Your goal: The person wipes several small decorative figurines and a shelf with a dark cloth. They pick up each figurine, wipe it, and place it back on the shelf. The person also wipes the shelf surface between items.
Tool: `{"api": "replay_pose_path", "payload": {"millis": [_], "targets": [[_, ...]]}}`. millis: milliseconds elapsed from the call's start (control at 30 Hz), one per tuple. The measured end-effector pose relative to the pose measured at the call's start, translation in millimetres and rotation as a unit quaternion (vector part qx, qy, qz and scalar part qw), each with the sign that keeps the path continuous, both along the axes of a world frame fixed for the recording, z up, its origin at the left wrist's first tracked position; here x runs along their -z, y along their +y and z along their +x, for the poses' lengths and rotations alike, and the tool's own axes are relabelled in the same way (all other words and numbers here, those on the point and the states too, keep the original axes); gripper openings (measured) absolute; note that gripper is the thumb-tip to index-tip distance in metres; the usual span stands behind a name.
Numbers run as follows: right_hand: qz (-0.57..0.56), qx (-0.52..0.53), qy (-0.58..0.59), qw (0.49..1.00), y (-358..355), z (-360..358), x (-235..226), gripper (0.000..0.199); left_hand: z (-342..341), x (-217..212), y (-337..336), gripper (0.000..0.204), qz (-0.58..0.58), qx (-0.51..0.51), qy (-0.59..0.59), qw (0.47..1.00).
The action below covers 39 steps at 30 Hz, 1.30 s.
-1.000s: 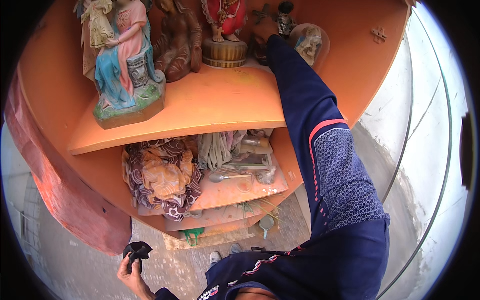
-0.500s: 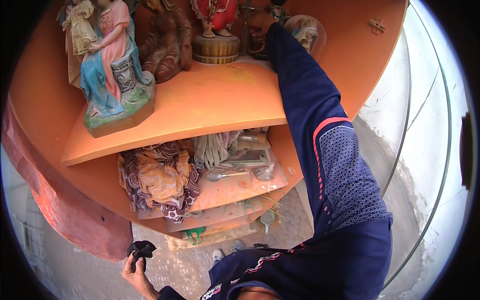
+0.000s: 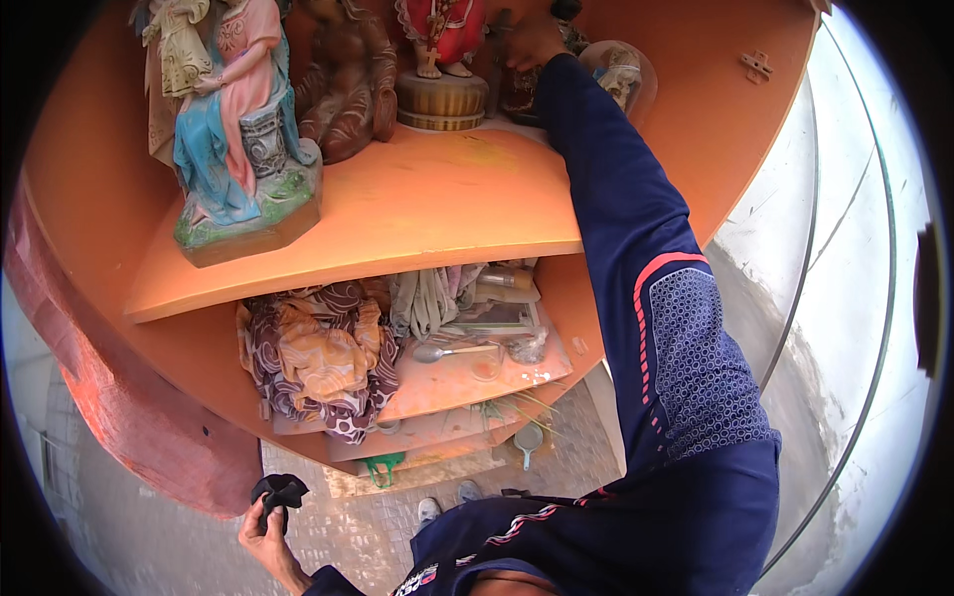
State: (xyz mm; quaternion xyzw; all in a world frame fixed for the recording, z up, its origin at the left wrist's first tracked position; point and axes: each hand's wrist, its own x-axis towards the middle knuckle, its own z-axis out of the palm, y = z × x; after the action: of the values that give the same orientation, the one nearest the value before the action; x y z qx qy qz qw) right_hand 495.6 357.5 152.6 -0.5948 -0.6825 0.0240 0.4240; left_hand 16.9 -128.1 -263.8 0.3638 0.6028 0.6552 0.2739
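My right hand point(image 3: 532, 42) reaches far up to the back of the orange top shelf point(image 3: 417, 214) and rests on a dark figurine point(image 3: 519, 91) between a red-robed statue on a round wooden base point(image 3: 442, 60) and a small figure under a clear dome point(image 3: 621, 74). Whether the fingers grip the dark figurine is unclear. My arm wears a dark blue sleeve with red trim. Low at my side, my left hand point(image 3: 263, 536) is shut on a crumpled black cloth point(image 3: 278, 491).
A large painted statue in pink and blue point(image 3: 234, 129) stands at the shelf's left, a brown carved figure point(image 3: 348, 84) beside it. The lower shelf point(image 3: 467, 377) holds a patterned cloth bundle point(image 3: 313, 363), a spoon and small items. Paved floor below; a white wall on the right.
The view has tilted, so the shelf and statues sit lower and more to the right in the picture. My right hand stays at the back figurines. My left hand keeps the black cloth.
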Motion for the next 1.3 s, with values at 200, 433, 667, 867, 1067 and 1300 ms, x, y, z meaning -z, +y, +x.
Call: {"api": "replay_pose_path", "payload": {"millis": [200, 433, 667, 867, 1067, 1300], "targets": [[0.016, -0.314, 0.195, 0.929, 5.8, -34.1, -9.7, 0.078, -5.9, -3.5, -4.5, 0.027, -0.005, -0.011, 0.023, 1.000], [-0.085, -0.235, 0.208, 0.946, -11.4, -74.7, -34.3, 0.084, -1.3, -12.5, -18.1, 0.025, -0.013, -0.054, 0.009, 0.998], [-0.079, -0.395, 0.246, 0.882, -37.2, -76.5, -34.4, 0.069, 17.4, -18.6, -22.2, 0.024, -0.045, -0.056, -0.008, 0.997], [0.163, -0.225, 0.211, 0.937, 3.5, -90.3, -15.1, 0.062, 30.4, -15.8, -14.3, 0.024, -0.008, -0.068, 0.013, 0.998], [0.193, -0.206, 0.208, 0.936, 25.9, -77.9, -6.5, 0.063, 43.8, -36.9, -40.6, 0.024, -0.049, -0.025, 0.005, 0.998], [0.217, -0.229, 0.219, 0.923, -1.2, -71.3, -25.0, 0.050, 49.8, -48.8, -52.0, 0.023, -0.055, -0.068, -0.031, 0.996]]}}
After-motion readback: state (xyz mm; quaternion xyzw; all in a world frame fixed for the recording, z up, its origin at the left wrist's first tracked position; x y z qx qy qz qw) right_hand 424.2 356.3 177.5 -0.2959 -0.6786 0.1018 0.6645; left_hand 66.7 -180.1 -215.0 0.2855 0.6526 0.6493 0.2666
